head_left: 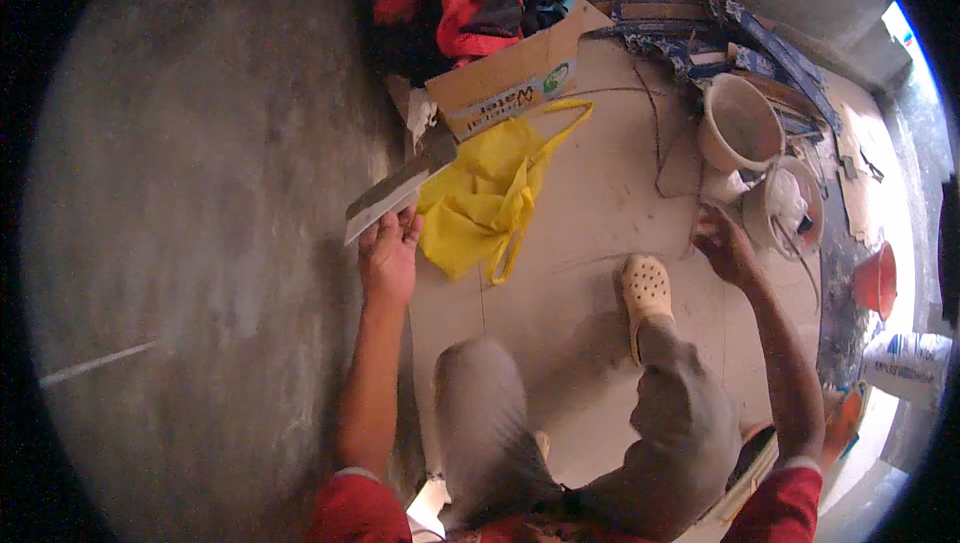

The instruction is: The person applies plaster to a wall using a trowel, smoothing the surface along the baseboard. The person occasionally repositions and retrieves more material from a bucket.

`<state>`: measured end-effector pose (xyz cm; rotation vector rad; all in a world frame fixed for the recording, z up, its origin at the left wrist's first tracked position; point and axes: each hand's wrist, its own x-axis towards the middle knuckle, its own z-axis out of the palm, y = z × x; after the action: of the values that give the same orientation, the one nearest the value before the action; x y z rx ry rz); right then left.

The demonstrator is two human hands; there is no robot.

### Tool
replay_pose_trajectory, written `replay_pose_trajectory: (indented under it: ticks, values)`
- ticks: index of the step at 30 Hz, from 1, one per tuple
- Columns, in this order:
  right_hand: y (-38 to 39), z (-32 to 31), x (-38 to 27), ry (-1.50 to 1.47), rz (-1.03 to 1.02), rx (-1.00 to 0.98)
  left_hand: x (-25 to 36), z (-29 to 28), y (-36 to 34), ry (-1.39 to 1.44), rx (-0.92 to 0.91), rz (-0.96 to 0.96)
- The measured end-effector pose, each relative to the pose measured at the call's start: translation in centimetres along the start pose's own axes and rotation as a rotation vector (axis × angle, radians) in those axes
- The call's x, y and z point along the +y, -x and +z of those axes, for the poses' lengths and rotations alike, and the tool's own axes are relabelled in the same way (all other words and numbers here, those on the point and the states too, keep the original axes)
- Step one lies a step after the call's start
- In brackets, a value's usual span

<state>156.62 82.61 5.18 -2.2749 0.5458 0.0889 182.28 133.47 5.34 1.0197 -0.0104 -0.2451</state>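
Note:
My left hand (388,268) is raised beside the grey wall. Its fingers and thumb grip the lower edge of a long flat grey strip (395,193) with a pale edge; its exact kind is not clear. Just right of the strip, a yellow cloth bag (490,193) lies crumpled on the tiled floor with its handles loose. My right hand (727,246) hovers over the floor at the right, fingers loosely bent and apart, with nothing visible in them. Nearest to it are two pale buckets, the farther bucket (740,128) and a nearer bucket (797,213) with white plastic inside.
A cardboard box (510,93) with red and dark clothes (480,3) stands at the far wall. Torn cardboard strips (770,48) pile up behind the buckets. A thin cord (655,133) trails across the floor. Farther right sit a red bucket (876,281) and a white sack (908,363).

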Motion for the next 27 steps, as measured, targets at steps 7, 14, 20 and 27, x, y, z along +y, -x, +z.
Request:
replay_pose_trajectory:
  ticks: [7,14,20,27]
  values:
    - [-26.3,2.6,-13.8,0.473,-0.625,0.479,-0.7,-3.2,0.6,-0.440,0.185,-0.006]
    - [-38.3,3.2,-22.9,0.800,-0.986,0.177,1.4,-1.9,4.9,-0.152,0.256,-0.012]
    - [-39.6,3.3,-22.3,0.774,-1.081,-0.015,2.2,-4.0,6.4,-0.420,0.478,-0.034]
    - [-41.4,-4.9,-18.1,1.029,-0.876,-0.061,7.2,-4.0,8.7,-0.584,0.482,0.010]
